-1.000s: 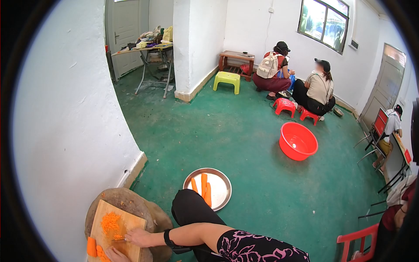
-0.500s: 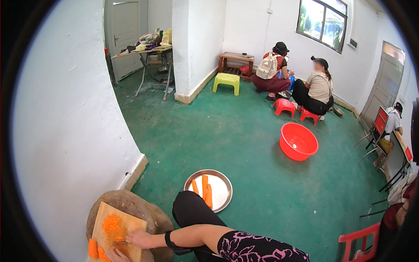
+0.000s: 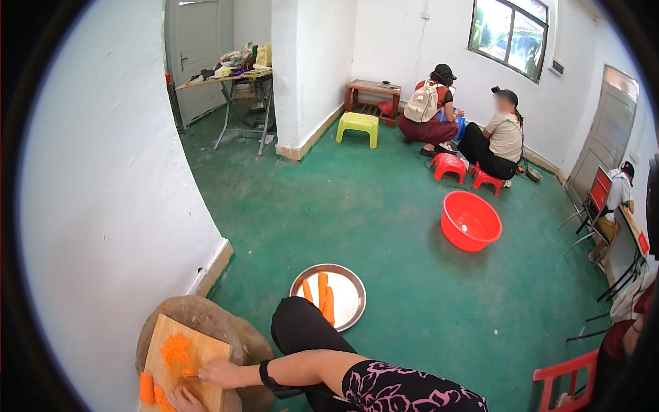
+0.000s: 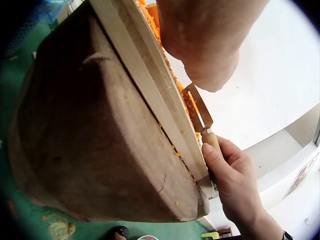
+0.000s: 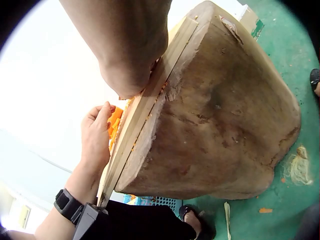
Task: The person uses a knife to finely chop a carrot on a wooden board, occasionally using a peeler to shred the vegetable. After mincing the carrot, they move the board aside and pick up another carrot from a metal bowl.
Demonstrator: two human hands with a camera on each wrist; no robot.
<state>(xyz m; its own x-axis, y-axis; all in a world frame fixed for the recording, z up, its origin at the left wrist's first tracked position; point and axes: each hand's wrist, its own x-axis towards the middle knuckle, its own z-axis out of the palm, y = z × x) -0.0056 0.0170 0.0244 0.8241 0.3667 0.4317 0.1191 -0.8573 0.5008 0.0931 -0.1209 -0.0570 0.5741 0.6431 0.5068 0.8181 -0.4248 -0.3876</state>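
Note:
On the wooden cutting board [image 3: 199,347] my right hand [image 3: 221,373] grips the light wooden handle [image 4: 212,141] of a knife. The knife's metal blade [image 4: 201,107] stands over the orange shreds along the board in the left wrist view. My left hand [image 3: 184,399] is close beside the blade, its bent fingers holding carrot slices [image 5: 115,119] against the board. A pile of shredded carrot [image 3: 176,349] lies up the board from the hands. A thick carrot piece [image 3: 146,388] and more slices are at the board's left edge.
The board rests on a wide wooden stump [image 3: 237,329] beside the white wall [image 3: 117,206]. A round metal tray [image 3: 351,296] with whole carrots [image 3: 322,292] sits on the green floor. Farther off are a red basin [image 3: 471,221], stools and several people.
The hands and knife stay at nearly the same spot on the board. The head view shifts slightly, and the seated person at the back changes posture a little.

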